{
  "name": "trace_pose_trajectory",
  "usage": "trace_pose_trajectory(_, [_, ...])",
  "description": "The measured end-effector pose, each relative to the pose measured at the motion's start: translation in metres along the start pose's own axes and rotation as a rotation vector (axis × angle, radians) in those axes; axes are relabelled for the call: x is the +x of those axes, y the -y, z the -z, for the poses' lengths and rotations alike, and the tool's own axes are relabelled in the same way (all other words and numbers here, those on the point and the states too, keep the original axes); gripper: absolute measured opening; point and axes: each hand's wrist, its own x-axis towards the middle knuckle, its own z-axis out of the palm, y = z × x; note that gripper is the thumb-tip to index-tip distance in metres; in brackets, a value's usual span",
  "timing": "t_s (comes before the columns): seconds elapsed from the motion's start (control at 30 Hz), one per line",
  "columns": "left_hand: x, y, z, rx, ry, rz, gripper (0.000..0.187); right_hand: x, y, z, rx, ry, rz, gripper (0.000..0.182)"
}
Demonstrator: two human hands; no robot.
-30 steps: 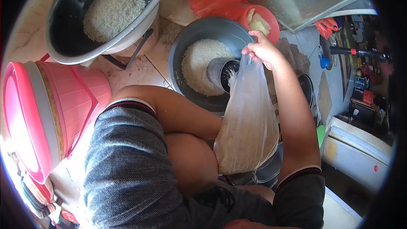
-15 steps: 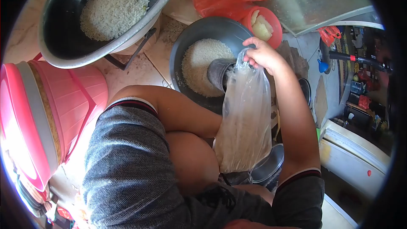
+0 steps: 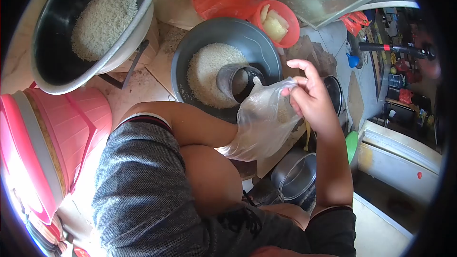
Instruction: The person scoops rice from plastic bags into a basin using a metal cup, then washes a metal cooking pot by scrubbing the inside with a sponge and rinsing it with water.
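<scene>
Pinching a clear plastic bag (image 3: 264,119) in the right hand (image 3: 309,96), beside a grey basin (image 3: 259,47) holding rice (image 3: 209,71).
Over stained floor tiles (image 3: 145,88), near a metal pot (image 3: 296,176); can't tell how the left hand is set, hidden behind the bag.

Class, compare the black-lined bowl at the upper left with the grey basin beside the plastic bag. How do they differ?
The black-lined bowl has a dark inside and a pale rim; the grey basin is grey on both its inside and rim. A tilted cup lies in the grey basin, whereas no cup shows in the black-lined bowl. Both hold heaped white grains.
</scene>
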Motion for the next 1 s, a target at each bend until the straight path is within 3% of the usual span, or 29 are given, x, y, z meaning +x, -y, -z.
trace_pose_trajectory(0.13, [0.015, 0.008, 0.000, -0.094, 0.070, -0.207, 0.045, -0.038, 0.011, 0.010, 0.100, -0.071, 0.047, 0.042])
trace_pose_trajectory(0.27, [0.026, 0.018, 0.001, -0.099, 0.076, -0.234, 0.042, -0.079, 0.024, 0.024, 0.096, -0.168, 0.093, 0.048])
trace_pose_trajectory(0.33, [0.023, 0.019, 0.008, -0.009, 0.008, -0.107, 0.046, -0.098, 0.037, 0.027, 0.089, -0.272, 0.111, 0.055])
trace_pose_trajectory(0.5, [-0.005, 0.000, 0.038, 0.452, -0.328, 0.488, 0.067, -0.132, 0.069, 0.054, -0.015, -0.433, 0.178, 0.053])
trace_pose_trajectory(0.53, [-0.011, -0.001, 0.038, 0.449, -0.320, 0.495, 0.067, -0.134, 0.072, 0.063, -0.048, -0.474, 0.147, 0.054])
trace_pose_trajectory(0.6, [-0.020, -0.002, 0.035, 0.416, -0.082, 0.373, 0.097, -0.134, 0.071, 0.082, -0.030, -0.470, 0.171, 0.055])
trace_pose_trajectory(0.63, [-0.019, -0.001, 0.038, 0.416, -0.073, 0.383, 0.097, -0.132, 0.072, 0.091, -0.076, -0.472, 0.220, 0.054])
trace_pose_trajectory(0.7, [-0.021, 0.004, 0.044, 0.542, 0.013, 0.228, 0.119, -0.123, 0.074, 0.108, -0.147, -0.518, 0.277, 0.053])
trace_pose_trajectory(0.83, [-0.004, 0.001, 0.033, 0.834, 0.129, 0.283, 0.132, -0.105, 0.095, 0.145, -0.108, -0.496, 0.378, 0.049])
trace_pose_trajectory(0.93, [0.019, 0.007, 0.017, 0.897, 0.159, 0.235, 0.133, -0.091, 0.120, 0.150, -0.076, -0.377, 0.443, 0.045])
trace_pose_trajectory(1.0, [0.024, 0.017, 0.024, 0.876, 0.164, 0.204, 0.124, -0.071, 0.128, 0.136, -0.157, -0.342, 0.424, 0.049])
